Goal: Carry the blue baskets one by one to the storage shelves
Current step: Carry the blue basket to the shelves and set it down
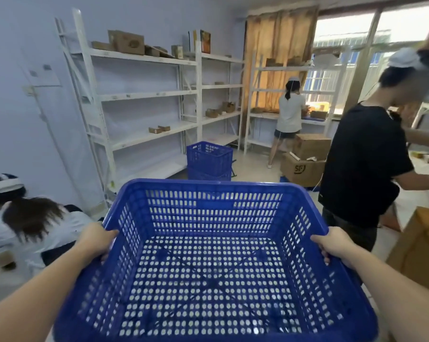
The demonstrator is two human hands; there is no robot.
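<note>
I hold an empty blue perforated basket (208,186) in front of me, above the floor. My left hand (96,240) grips its left rim and my right hand (333,244) grips its right rim. A stack of blue baskets (209,160) stands on the floor ahead, beside the white storage shelves (144,95) along the left wall. The shelves carry a few small cardboard boxes.
A person (30,223) crouches low at my left. A person in a black shirt (361,166) stands close at my right. Another person (288,119) stands at the far shelves by the window. Cardboard boxes (303,166) sit on the floor behind the stack.
</note>
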